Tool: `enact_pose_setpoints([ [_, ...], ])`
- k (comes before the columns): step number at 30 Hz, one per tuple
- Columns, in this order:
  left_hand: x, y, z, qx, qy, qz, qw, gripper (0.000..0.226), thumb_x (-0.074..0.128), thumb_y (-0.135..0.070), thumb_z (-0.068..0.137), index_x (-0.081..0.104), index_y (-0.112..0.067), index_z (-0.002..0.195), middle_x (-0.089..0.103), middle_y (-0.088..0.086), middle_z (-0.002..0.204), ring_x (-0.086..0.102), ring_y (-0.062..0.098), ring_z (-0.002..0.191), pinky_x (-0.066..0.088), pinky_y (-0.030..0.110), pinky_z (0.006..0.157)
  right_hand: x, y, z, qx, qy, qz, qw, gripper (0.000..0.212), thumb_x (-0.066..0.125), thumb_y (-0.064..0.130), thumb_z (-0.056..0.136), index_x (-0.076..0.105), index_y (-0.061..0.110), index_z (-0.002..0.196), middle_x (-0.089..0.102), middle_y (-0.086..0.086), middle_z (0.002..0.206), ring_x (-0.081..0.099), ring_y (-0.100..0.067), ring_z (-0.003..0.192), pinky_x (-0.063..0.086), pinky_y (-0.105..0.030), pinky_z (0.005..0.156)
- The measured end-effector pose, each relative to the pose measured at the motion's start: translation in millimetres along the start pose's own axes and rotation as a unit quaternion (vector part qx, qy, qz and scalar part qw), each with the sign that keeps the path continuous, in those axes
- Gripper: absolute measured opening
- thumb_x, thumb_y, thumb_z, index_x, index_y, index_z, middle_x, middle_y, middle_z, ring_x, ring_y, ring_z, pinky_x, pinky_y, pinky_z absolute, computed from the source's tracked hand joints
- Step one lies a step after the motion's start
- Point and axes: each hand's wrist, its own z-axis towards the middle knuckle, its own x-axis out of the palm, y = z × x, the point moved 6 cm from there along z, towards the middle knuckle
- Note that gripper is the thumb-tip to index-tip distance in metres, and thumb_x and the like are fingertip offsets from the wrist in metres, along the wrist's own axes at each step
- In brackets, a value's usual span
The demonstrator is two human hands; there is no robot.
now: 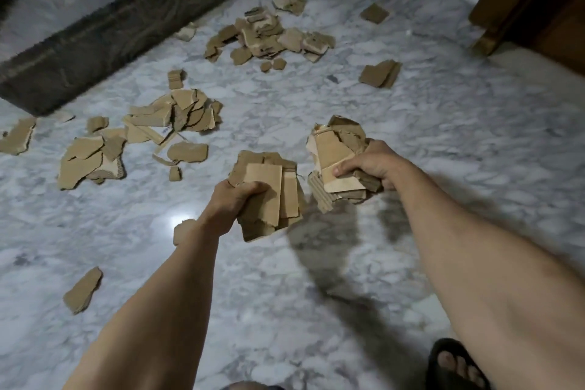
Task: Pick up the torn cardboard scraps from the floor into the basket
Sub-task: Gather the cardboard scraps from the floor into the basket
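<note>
While both arms reach out over the marble floor (443,123), each hand is full of torn cardboard. The left hand (235,199) has its fingers curled tight round a stack of flat scraps (272,196), the thumb lying across the top sheet and the pieces fanning out past the fingertips. The right hand (370,165) pinches a thicker bundle of scraps (335,152) (one corrugated edge hangs out below the thumb), fingers wrapped underneath and the thumb pressed on a pale sheet. The two bundles are just beside each other, held above the floor.

Beyond the fingers, well apart from them, loose scraps lie in heaps: one pile (177,114) ahead of the left hand, another pile (269,35) farther off near a dark rug edge (104,28). A single scrap (83,290) lies back beside the left forearm. A sandalled foot (456,364) shows under the right forearm, and a wooden door frame (519,0) stands far beyond the right hand.
</note>
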Motion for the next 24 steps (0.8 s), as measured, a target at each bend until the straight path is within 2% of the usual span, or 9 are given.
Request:
enact_pose_setpoints([
  [4,32,-60,-37,-0.038,0.029,0.017,0.999,0.04,0.082,-0.021,0.079,0.069,-0.006,0.113,0.074,0.012,0.106,0.071,0.027,0.086,0.053,0.027,0.053,-73,12,-66,0.039,-0.043,0.061,0.996,0.046,0.092,0.004,0.059,0.066,0.01,0.097,0.073,-0.006,0.091,0.069,-0.019,0.08,0.055,-0.028,0.066],
  [7,79,-111,-83,-0.047,0.094,0.039,0.994,0.042,0.079,-0.016,0.082,0.066,-0.002,0.12,0.074,0.015,0.11,0.072,0.03,0.09,0.058,0.029,0.057,-129,20,-142,0.075,-0.092,0.109,0.987,0.04,0.092,0.006,0.061,0.066,0.014,0.091,0.073,-0.003,0.087,0.069,-0.015,0.075,0.053,-0.024,0.06],
  [12,168,-188,-176,-0.055,0.215,0.081,0.972,0.026,0.08,-0.012,0.08,0.072,-0.009,0.104,0.078,0.01,0.099,0.073,0.032,0.093,0.062,0.036,0.069,-204,21,-282,0.132,-0.182,0.184,0.957,0.055,0.094,0.01,0.059,0.063,0.012,0.104,0.071,-0.003,0.092,0.067,-0.017,0.08,0.05,-0.024,0.058],
  [14,201,-208,-214,-0.061,0.256,0.111,0.958,0.044,0.088,-0.019,0.064,0.072,-0.009,0.104,0.077,0.012,0.102,0.073,0.033,0.093,0.062,0.042,0.075,-224,16,-336,0.151,-0.215,0.208,0.942,0.058,0.094,0.014,0.057,0.063,0.012,0.106,0.069,-0.002,0.091,0.065,-0.018,0.081,0.047,-0.025,0.06],
  [16,232,-221,-254,-0.061,0.303,0.147,0.94,0.061,0.088,-0.029,0.049,0.073,-0.009,0.105,0.077,0.014,0.103,0.073,0.034,0.094,0.06,0.05,0.081,-235,7,-386,0.17,-0.237,0.243,0.925,0.06,0.095,0.018,0.053,0.064,0.015,0.104,0.071,-0.004,0.094,0.068,-0.021,0.084,0.054,-0.032,0.063],
  [18,262,-227,-295,-0.06,0.349,0.187,0.916,0.066,0.086,-0.036,0.044,0.074,-0.01,0.104,0.077,0.014,0.102,0.073,0.035,0.094,0.059,0.054,0.084,-244,-11,-430,0.181,-0.272,0.268,0.906,0.078,0.096,0.03,0.041,0.067,0.013,0.111,0.074,-0.008,0.102,0.072,-0.03,0.093,0.062,-0.046,0.074],
  [20,289,-225,-332,-0.051,0.383,0.227,0.894,0.061,0.084,-0.036,0.045,0.075,-0.012,0.101,0.077,0.014,0.101,0.073,0.034,0.091,0.059,0.055,0.083,-251,-29,-472,0.182,-0.3,0.272,0.896,0.079,0.094,0.033,0.047,0.065,0.012,0.117,0.072,-0.01,0.109,0.07,-0.031,0.1,0.06,-0.045,0.084],
  [21,301,-221,-349,-0.048,0.397,0.242,0.884,0.059,0.083,-0.035,0.046,0.075,-0.013,0.101,0.077,0.014,0.101,0.073,0.033,0.089,0.059,0.054,0.082,-252,-37,-495,0.187,-0.313,0.283,0.887,0.064,0.092,0.026,0.058,0.064,0.012,0.115,0.072,-0.009,0.104,0.07,-0.028,0.095,0.059,-0.037,0.079],
  [24,332,-201,-397,-0.058,0.432,0.284,0.854,0.074,0.085,-0.038,0.04,0.075,-0.014,0.109,0.077,0.01,0.105,0.074,0.03,0.095,0.061,0.054,0.085,-249,-70,-559,0.208,-0.344,0.356,0.844,0.029,0.083,0.0,0.072,0.061,0.008,0.09,0.062,0.003,0.052,0.056,-0.007,0.041,0.04,-0.018,0.039],
])
